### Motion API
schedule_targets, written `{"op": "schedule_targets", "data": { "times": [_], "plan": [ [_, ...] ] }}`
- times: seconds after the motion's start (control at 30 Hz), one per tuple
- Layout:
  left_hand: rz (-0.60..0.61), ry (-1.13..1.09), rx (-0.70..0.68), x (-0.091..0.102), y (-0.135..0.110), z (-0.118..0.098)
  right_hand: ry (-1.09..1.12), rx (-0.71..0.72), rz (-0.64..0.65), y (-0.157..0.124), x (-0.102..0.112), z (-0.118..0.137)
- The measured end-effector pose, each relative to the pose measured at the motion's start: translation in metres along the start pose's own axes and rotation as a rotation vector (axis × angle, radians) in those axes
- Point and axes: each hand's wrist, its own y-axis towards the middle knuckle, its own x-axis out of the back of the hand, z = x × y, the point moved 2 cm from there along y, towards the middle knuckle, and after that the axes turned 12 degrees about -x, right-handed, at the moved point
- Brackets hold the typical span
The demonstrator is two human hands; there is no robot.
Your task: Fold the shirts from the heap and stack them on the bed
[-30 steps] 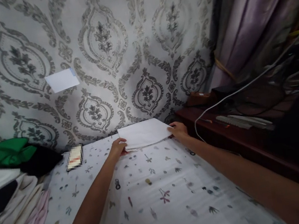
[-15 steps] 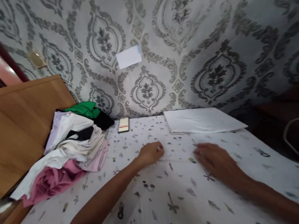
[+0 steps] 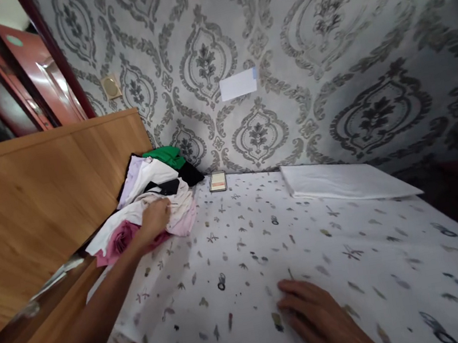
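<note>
My left hand (image 3: 156,218) is at the clothes pile, over a cream garment (image 3: 179,202) and beside a rolled dusky-pink garment (image 3: 122,237). Its fingers look curled closed, with the tips down against the cloth. What lies between them is hidden. Above it in the heap are a white garment (image 3: 153,174), a black piece (image 3: 166,188), a lilac garment (image 3: 130,178) and a green garment (image 3: 168,157). Lower down, my right hand (image 3: 312,315) rests low over the patterned sheet (image 3: 245,250), fingers stretched out and holding nothing.
By the wall stands a small framed card-like object (image 3: 217,182). A folded white cloth or flat pillow (image 3: 343,181) lies at the back right. To the left rises a wooden headboard (image 3: 53,188). A white paper (image 3: 238,84) is stuck on the wallpaper.
My left hand has gone from the middle of the sheet leftward onto the clothes pile. My right hand now appears lower in view. The view has turned left.
</note>
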Motion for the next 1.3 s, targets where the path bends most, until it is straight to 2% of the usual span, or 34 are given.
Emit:
{"op": "schedule_targets", "data": {
  "times": [0.07,0.17,0.37,0.43,0.53,0.73,0.87,1.0,1.17,1.3],
  "plan": [
    [-0.027,0.032,0.013,0.013,0.002,0.019,-0.027,0.0,0.031,0.0,-0.003,0.017],
    [-0.037,0.038,-0.001,0.019,0.0,0.035,-0.086,-0.008,0.055,0.001,-0.006,0.029],
    [-0.024,0.182,-0.254,-0.002,-0.008,0.022,-0.093,-0.061,0.088,0.002,-0.006,0.029],
    [-0.015,0.195,-0.238,-0.008,-0.005,0.02,-0.084,-0.076,0.094,0.003,-0.005,0.029],
    [-0.048,0.057,-0.153,-0.009,0.006,0.026,-0.076,-0.072,0.086,0.003,-0.004,0.031],
    [-0.071,-0.15,-0.092,0.005,0.03,0.048,-0.059,-0.1,0.091,0.005,-0.004,0.031],
    [-0.058,-0.319,-0.063,0.011,0.039,0.054,-0.053,-0.096,0.083,0.005,-0.004,0.029],
    [-0.221,-0.457,0.057,0.026,0.055,0.058,-0.06,-0.077,0.091,0.004,-0.002,0.03],
    [-0.445,-0.576,0.247,0.058,0.086,0.068,-0.041,-0.108,0.099,0.004,0.0,0.03],
    [-0.553,-0.669,0.257,0.082,0.107,0.07,-0.043,-0.105,0.096,0.004,-0.002,0.028]
  ]
}}
